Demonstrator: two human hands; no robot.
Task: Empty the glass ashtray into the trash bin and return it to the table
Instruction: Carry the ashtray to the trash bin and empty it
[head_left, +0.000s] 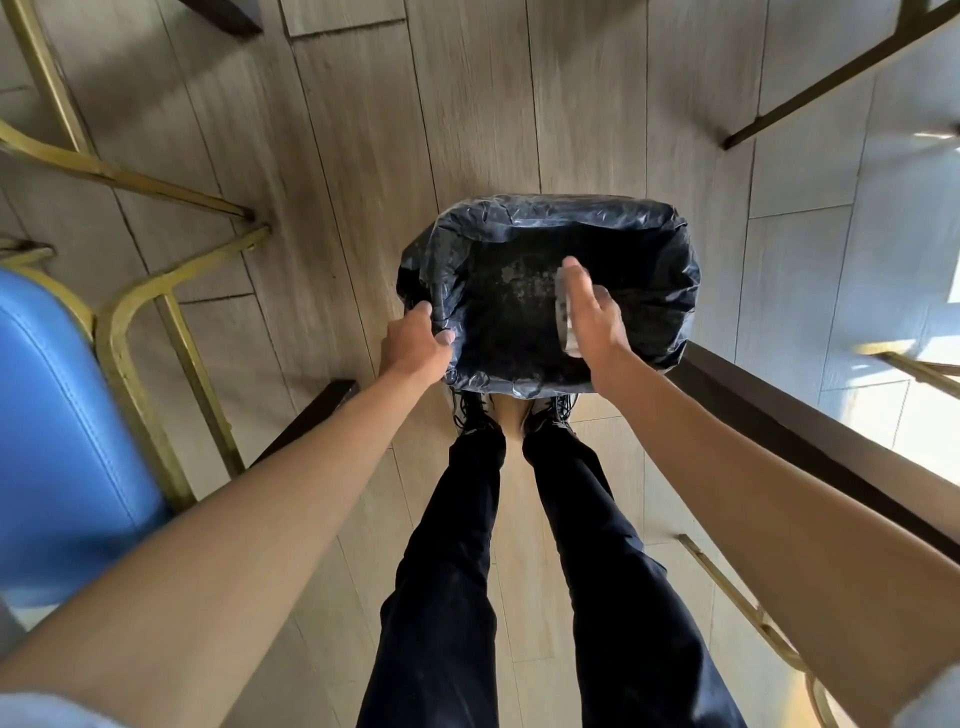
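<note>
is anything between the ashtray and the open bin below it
Nothing visible. The right hand holds the glass ashtray tipped on edge directly over the mouth of the trash bin, which is open, with only its black liner showing inside. The left hand grips the near-left rim, outside the ashtray's path.

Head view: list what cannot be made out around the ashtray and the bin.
- Glass ashtray: mostly hidden behind the right hand and blurred; whether it is empty is unclear.
- Trash bin contents: too dark inside the black liner.
- Table: only an edge shows; its top is out of frame.
- Left hand: fingers tucked over the rim.
</note>
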